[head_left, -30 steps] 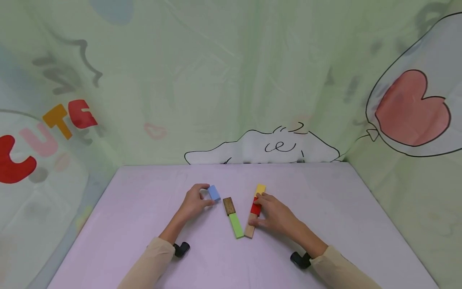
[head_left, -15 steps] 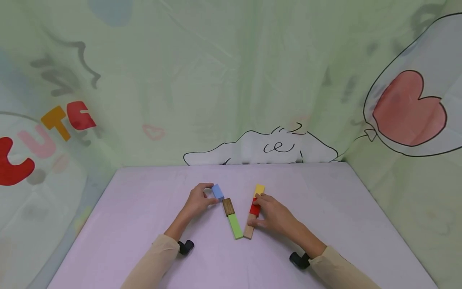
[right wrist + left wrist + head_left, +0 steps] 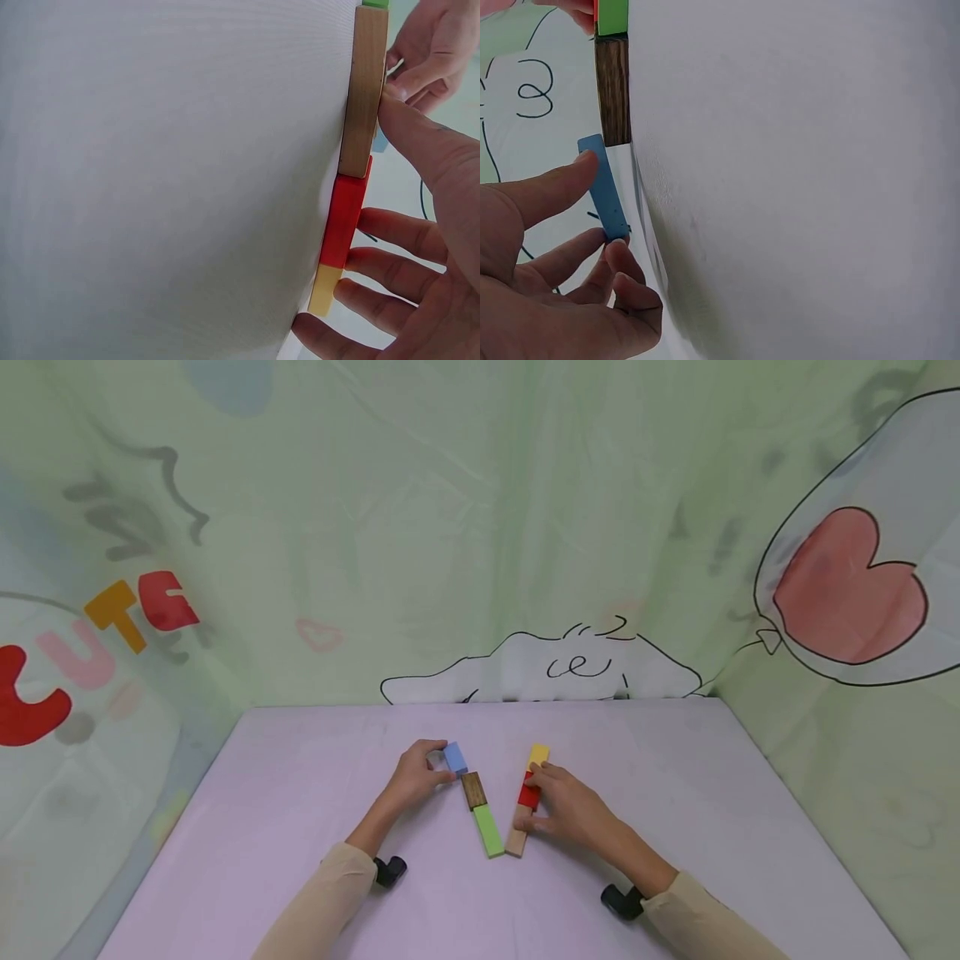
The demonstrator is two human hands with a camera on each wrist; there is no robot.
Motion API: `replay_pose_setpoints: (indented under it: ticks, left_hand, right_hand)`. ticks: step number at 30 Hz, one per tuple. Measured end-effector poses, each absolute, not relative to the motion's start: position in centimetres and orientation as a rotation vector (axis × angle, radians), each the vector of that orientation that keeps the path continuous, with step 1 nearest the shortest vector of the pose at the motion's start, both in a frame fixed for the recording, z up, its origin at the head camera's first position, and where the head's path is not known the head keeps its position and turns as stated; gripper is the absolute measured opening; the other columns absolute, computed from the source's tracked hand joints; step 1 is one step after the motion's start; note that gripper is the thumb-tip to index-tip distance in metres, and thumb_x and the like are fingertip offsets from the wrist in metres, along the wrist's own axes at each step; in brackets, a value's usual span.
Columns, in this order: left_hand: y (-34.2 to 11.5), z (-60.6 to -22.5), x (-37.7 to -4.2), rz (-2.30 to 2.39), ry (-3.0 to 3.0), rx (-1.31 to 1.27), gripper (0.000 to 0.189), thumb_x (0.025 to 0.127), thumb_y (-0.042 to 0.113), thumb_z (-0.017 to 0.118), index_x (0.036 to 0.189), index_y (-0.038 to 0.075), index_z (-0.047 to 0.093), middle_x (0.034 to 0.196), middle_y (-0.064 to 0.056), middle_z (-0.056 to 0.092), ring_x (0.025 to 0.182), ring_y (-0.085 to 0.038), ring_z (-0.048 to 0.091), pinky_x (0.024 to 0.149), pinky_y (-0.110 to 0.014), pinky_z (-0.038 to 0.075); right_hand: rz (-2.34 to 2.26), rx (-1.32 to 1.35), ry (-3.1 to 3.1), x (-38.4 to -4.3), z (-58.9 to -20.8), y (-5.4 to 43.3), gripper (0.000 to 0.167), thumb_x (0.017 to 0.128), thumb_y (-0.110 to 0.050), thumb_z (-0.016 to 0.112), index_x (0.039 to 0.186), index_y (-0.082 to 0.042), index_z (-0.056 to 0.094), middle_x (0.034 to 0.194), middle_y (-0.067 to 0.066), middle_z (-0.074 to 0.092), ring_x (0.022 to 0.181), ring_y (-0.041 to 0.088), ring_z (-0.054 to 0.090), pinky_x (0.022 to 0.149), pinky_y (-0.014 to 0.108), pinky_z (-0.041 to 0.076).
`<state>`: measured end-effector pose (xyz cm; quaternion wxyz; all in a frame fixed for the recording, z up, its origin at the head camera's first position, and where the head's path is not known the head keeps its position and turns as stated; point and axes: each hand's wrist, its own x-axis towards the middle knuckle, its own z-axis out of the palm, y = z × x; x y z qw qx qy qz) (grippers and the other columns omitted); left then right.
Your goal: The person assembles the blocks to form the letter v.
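Note:
In the head view my left hand [image 3: 411, 781] pinches a blue block [image 3: 454, 758] between thumb and fingertips. The block's near end is right at the far end of a dark brown wooden block [image 3: 474, 791], and it slants slightly from that block in the left wrist view. A green block [image 3: 489, 831] continues the row towards me. My right hand [image 3: 573, 802] rests on the other row: its thumb touches a plain wooden block [image 3: 365, 90], and its fingertips touch a red block [image 3: 345, 217] and a yellow block [image 3: 325, 291]. The two rows meet at their near ends, forming a V.
The blocks lie on a table with a pale lilac cover [image 3: 637, 743]. A printed green curtain [image 3: 420, 527] stands behind the table's back edge and along its sides. Each wrist wears a black camera [image 3: 622, 902].
My left hand has moved right with the blue block, bringing it up to the dark brown block's far end. My right hand has stayed on its row.

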<state>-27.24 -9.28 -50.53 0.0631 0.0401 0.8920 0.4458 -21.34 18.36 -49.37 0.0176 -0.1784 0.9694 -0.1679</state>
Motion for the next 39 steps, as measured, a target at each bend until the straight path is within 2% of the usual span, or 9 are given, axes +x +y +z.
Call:
replay_pose_setpoints:
  ticks: [7,16,27,39]
  left_hand:
    - [-8.8,-50.4,-27.4,1.32,2.707,0.175,0.061,0.092,0.011,0.08,0.149,0.004,0.059,0.149,-0.018,0.058,0.094,-0.02,0.052,0.074,-0.028,0.042]
    - [-8.5,-50.9,-28.1,1.321,2.715,0.247,0.06,0.09,0.008,0.08,0.146,0.0,0.06,0.149,-0.02,0.059,0.095,-0.021,0.054,0.076,-0.029,0.044]
    - [-8.2,-51.1,-28.3,1.291,2.696,0.238,0.059,0.092,0.014,0.08,0.147,0.005,0.061,0.149,-0.017,0.059,0.096,-0.021,0.055,0.076,-0.03,0.045]
    - [-8.1,-50.7,-28.3,1.262,2.679,0.207,0.059,0.092,0.016,0.081,0.147,0.007,0.061,0.14,-0.015,0.062,0.092,-0.02,0.053,0.073,-0.029,0.043]
  right_hand:
    - [-0.531,-0.538,3.018,-21.3,-49.6,18.3,0.07,0.082,-0.043,0.091,0.134,-0.004,0.067,0.152,0.021,0.06,0.146,0.041,0.053,0.111,0.053,0.054]
    - [-0.539,-0.533,3.016,-21.3,-49.5,18.3,0.069,0.082,-0.043,0.091,0.134,-0.004,0.068,0.152,0.022,0.06,0.147,0.041,0.052,0.112,0.054,0.053]
    - [-0.541,-0.533,3.009,-21.3,-49.6,18.3,0.07,0.082,-0.044,0.091,0.134,-0.004,0.067,0.153,0.021,0.06,0.147,0.041,0.052,0.112,0.053,0.053]
    - [-0.547,-0.526,3.01,-21.4,-49.7,18.4,0.07,0.082,-0.045,0.091,0.135,-0.005,0.067,0.153,0.02,0.06,0.148,0.04,0.052,0.112,0.053,0.053]
